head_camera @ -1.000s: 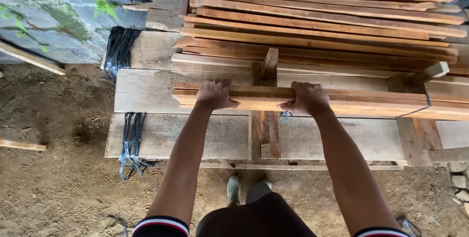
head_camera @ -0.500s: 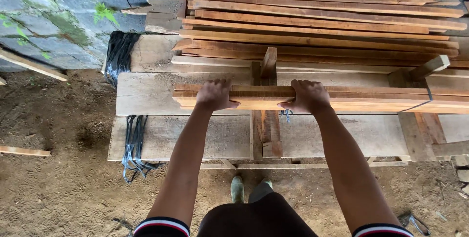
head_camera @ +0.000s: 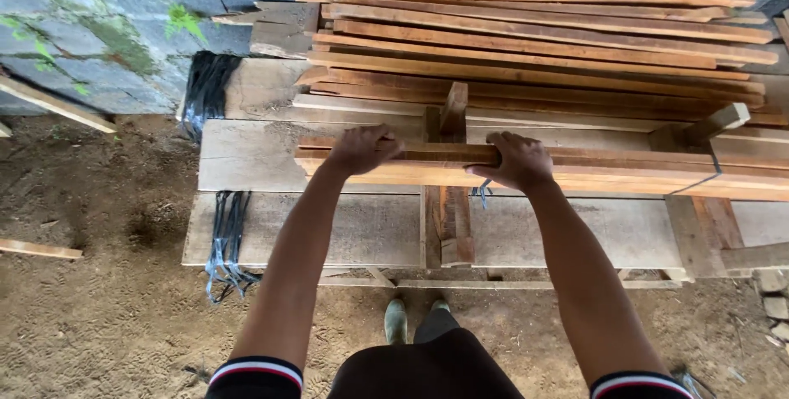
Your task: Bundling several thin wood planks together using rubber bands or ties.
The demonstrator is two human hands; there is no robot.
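The wooden surface [head_camera: 246,161] in front of me is two wide grey planks laid side by side, long axis left to right. On its far side lies a stack of reddish boards [head_camera: 534,46], too many to count surely, all running left to right. Nearer me lies the long beam [head_camera: 625,170], its long axis also left to right, its right end running out of view. A bundle of black straps [head_camera: 223,243] hangs over the near left edge. My left hand [head_camera: 362,149] and right hand [head_camera: 514,161] each close their grip around the beam's top.
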